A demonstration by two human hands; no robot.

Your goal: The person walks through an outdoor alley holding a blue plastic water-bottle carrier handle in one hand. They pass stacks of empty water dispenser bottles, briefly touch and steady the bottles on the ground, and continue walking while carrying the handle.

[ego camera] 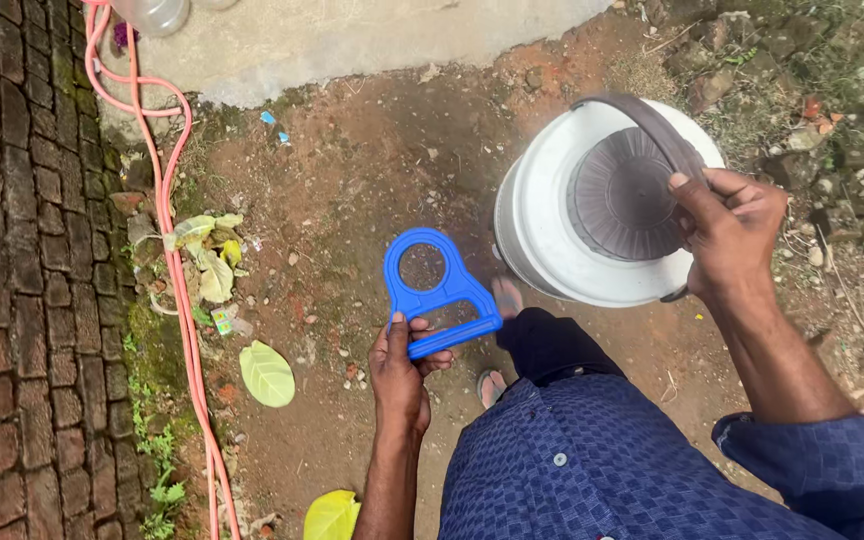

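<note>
Head camera: we take the one white bucket [552, 235] as our landmark. Our right hand [727, 235] is closed around its single dark strap handle [652, 125], at the bucket's right rim, above one grey ribbed lid [622, 195] inside it. Left of the bucket, our left hand [402, 365] grips one blue plastic handle piece [437, 290] by its straight bar, ring upward. Farther left runs one pink hose [167, 220] beside one brick wall [12, 300]. We count two yellow-green leaves [267, 373] below-left of the bucket.
</note>
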